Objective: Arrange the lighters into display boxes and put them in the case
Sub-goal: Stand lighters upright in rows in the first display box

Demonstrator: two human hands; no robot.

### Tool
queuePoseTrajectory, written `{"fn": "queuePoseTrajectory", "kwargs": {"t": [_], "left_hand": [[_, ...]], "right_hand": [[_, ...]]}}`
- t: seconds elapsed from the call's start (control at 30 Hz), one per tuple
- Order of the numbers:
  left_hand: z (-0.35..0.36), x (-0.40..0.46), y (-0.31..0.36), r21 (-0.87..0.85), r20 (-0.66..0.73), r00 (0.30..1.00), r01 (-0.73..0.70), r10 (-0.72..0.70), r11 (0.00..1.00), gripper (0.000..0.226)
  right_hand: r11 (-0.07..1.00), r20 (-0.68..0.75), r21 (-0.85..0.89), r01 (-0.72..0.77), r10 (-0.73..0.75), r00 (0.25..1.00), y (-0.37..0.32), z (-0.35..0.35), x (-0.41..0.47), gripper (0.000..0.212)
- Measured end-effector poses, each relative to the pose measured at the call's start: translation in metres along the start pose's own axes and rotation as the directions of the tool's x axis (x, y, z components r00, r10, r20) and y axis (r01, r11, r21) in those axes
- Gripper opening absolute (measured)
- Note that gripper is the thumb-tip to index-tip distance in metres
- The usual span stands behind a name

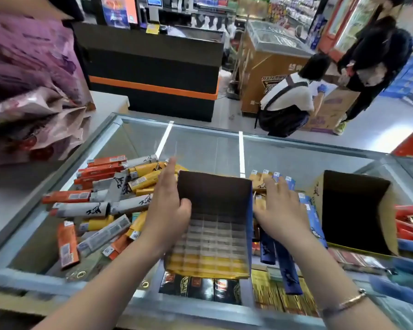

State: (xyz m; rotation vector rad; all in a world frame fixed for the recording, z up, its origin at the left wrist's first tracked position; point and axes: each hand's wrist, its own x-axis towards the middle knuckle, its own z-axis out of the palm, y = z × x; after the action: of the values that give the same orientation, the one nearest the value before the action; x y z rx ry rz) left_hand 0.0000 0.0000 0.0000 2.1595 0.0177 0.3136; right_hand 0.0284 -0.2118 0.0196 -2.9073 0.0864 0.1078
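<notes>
An empty display box (pixel 212 234) with a clear grid insert and a dark raised back stands on the glass case top (pixel 200 144). My left hand (pixel 169 210) lies along its left wall, fingers straight, thumb hooked over the edge. My right hand (pixel 279 208) is spread beside the box's blue right wall, over yellow and blue lighters (pixel 284 263). A heap of orange, grey and yellow lighters (pixel 105 198) lies to the left. A second display box (pixel 353 210), dark inside, stands at the right.
Red and blue lighters (pixel 410 225) lie at the far right edge. Purple foil bags (pixel 29 79) hang at the left. Beyond the case are a black and orange counter (pixel 153 75), a crouching person (pixel 289 101) and a standing person (pixel 377 55).
</notes>
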Motion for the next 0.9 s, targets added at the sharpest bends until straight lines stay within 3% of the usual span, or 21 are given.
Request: {"fn": "queuePoseTrajectory", "kwargs": {"t": [0.17,0.33,0.43,0.73,0.83,0.9], "left_hand": [[0.007,0.005,-0.003,-0.129,0.015,1.0,-0.006,0.008,0.992,0.075],[0.008,0.009,-0.003,-0.416,0.001,0.999,0.043,-0.047,0.908,0.067],[0.007,0.009,-0.005,-0.427,-0.016,1.0,0.013,-0.022,0.904,0.058],[0.006,0.015,-0.015,-0.42,-0.106,0.994,-0.063,0.02,0.905,0.049],[0.006,0.012,-0.012,-0.381,-0.078,0.995,-0.085,0.059,0.921,0.046],[0.006,0.011,-0.012,-0.388,-0.047,0.997,-0.081,0.068,0.918,0.042]], "right_hand": [[0.997,-0.052,-0.077,0.0,-0.004,0.999,0.003,0.006,0.002,0.074],[0.998,-0.089,-0.049,0.041,-0.045,0.995,0.004,0.011,0.009,0.069],[0.998,-0.113,-0.024,0.064,-0.066,0.991,0.012,0.013,0.018,0.06],[0.993,-0.096,0.06,0.102,-0.096,0.991,0.018,0.004,0.014,0.064],[0.98,-0.116,0.155,0.126,-0.108,0.987,0.014,0.0,0.01,0.064],[0.986,-0.072,0.116,0.122,-0.114,0.991,0.012,0.0,0.008,0.07]]}}
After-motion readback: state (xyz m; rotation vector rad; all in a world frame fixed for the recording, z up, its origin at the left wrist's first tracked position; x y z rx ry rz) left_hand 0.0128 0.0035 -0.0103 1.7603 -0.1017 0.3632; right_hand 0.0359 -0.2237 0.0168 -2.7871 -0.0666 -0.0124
